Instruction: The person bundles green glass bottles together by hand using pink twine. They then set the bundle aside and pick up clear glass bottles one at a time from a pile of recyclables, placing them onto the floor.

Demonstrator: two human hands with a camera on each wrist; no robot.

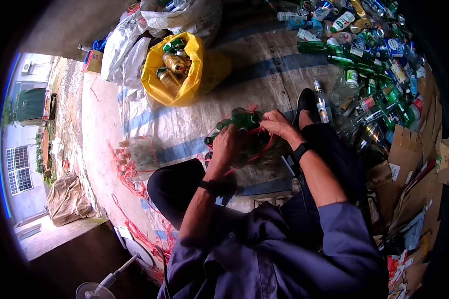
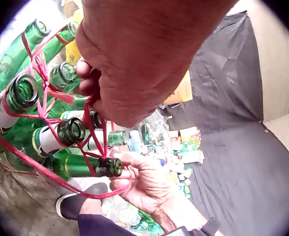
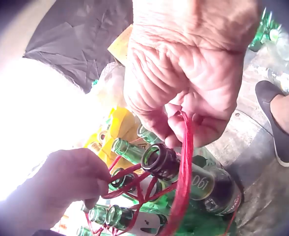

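Observation:
Several green glass bottles (image 1: pixel 240 118) stand bundled between the person's knees, red plastic twine (image 2: pixel 46 84) looped round and between their necks. The left hand (image 1: pixel 226 145) is over the near left side of the bundle, its curled fingers pinching twine, as the right wrist view shows with the left hand (image 3: pixel 68 184) at lower left. At the bundle's right edge, the right hand (image 1: pixel 280 124) pinches a thick red strand (image 3: pixel 184 172) beside a dark-necked bottle (image 3: pixel 160 161). In the left wrist view the right hand (image 2: pixel 147 184) is beside a bottle neck (image 2: pixel 107 167).
A yellow bag of cans (image 1: pixel 194 74) and white sacks (image 1: pixel 127 52) stand beyond the bundle. Clear bottles with twine (image 1: pixel 142 153) are at the left. Loose bottles and cans (image 1: pixel 374 94) pile up at the right, near flattened cardboard (image 1: pixel 409 149). A single bottle (image 1: pixel 323 105) lies by the shoe.

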